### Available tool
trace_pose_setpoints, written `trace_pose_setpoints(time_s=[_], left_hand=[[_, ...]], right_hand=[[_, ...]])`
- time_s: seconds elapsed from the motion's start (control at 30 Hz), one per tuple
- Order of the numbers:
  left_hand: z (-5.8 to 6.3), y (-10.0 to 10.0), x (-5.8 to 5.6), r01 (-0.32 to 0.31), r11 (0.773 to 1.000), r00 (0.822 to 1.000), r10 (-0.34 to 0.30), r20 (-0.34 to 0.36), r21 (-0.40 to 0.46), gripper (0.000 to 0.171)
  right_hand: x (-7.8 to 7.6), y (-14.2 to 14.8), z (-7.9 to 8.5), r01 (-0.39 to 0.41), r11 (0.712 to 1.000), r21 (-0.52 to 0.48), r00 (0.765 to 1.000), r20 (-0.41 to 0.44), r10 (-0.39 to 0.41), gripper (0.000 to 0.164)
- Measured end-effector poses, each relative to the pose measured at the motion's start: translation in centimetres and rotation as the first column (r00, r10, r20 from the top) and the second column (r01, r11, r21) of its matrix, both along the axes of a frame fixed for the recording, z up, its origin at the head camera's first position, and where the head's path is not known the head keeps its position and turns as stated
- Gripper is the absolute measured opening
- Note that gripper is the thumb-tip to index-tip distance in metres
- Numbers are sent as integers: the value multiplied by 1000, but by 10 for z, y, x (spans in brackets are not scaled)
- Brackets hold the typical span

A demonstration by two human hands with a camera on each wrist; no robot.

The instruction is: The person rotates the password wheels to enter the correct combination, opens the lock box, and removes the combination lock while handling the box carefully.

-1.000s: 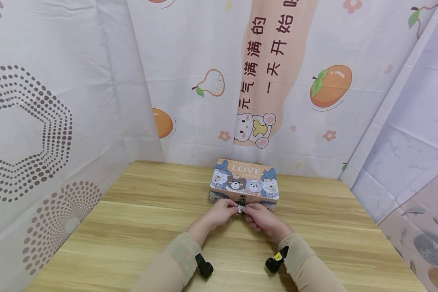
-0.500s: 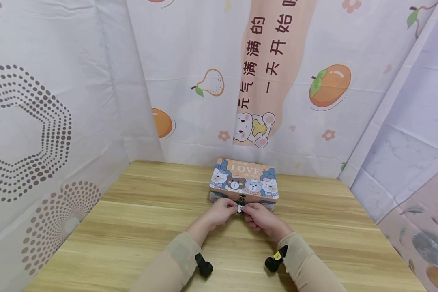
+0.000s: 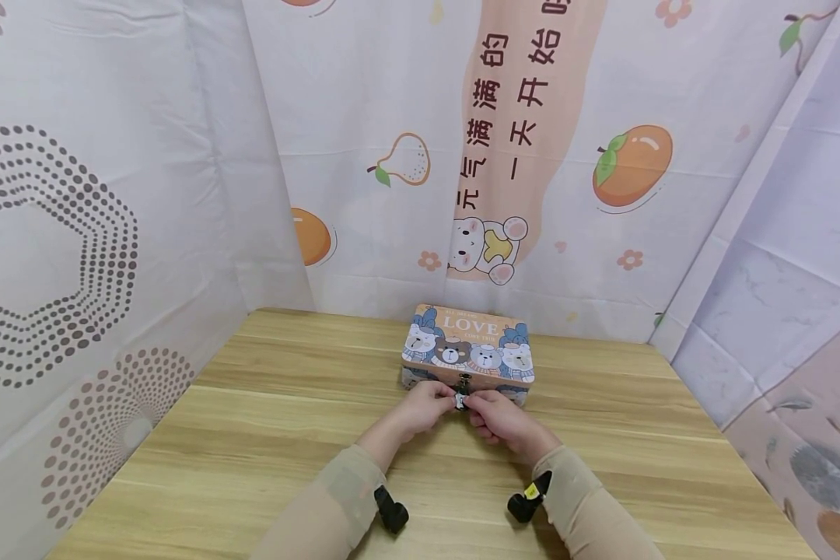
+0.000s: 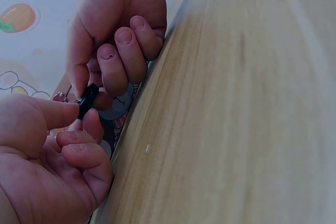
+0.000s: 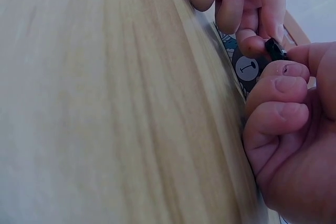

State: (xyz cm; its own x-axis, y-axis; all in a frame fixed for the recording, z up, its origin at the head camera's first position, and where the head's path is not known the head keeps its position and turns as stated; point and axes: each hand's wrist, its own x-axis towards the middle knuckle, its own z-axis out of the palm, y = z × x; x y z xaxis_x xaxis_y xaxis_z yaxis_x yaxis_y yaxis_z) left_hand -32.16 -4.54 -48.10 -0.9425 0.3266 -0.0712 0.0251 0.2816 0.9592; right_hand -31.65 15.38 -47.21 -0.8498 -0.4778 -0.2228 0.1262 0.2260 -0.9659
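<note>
A lidded tin box (image 3: 472,346) with printed bears and the word LOVE stands near the back of the table, its lid down. At the metal clasp (image 3: 465,379) on its front is a small black-and-white padlock (image 3: 460,401). My left hand (image 3: 423,408) pinches the padlock from the left between thumb and forefinger. From the right, my right hand (image 3: 502,416) pinches it too, the other fingers curled into the palm. Up close in the left wrist view, the padlock's black edge (image 4: 88,100) shows between both sets of fingertips, which hide most of it.
The wooden table (image 3: 287,435) reaches out on both sides of the box. Behind it hangs a white printed curtain (image 3: 364,233), with more curtains at left and right. A black wrist camera (image 3: 392,511) sits on the left sleeve, another camera (image 3: 526,505) on the right.
</note>
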Motion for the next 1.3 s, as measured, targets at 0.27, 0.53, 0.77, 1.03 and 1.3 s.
trace_pose_setpoints(time_s=[0.27, 0.53, 0.77, 1.03, 1.3], left_hand=[[0, -1, 0, -4, 1000, 1000, 4, 2, 2, 16], [1, 0, 1, -4, 1000, 1000, 4, 2, -10, 18], [1, -1, 1, -1, 1000, 1000, 1, 2, -10, 20], [2, -1, 1, 1, 1000, 1000, -1, 6, -2, 17], [3, -1, 1, 2, 1000, 1000, -2, 13, 4, 16]], right_hand=[[-1, 1, 0, 20, 999, -26, 1000, 8, -20, 31], [0, 4, 4, 31, 999, -30, 999, 26, -30, 38], [0, 8, 3, 54, 998, -34, 998, 37, -52, 38], [0, 15, 2, 41, 998, -40, 999, 33, -40, 37], [0, 20, 2, 42, 999, -13, 999, 10, -42, 37]])
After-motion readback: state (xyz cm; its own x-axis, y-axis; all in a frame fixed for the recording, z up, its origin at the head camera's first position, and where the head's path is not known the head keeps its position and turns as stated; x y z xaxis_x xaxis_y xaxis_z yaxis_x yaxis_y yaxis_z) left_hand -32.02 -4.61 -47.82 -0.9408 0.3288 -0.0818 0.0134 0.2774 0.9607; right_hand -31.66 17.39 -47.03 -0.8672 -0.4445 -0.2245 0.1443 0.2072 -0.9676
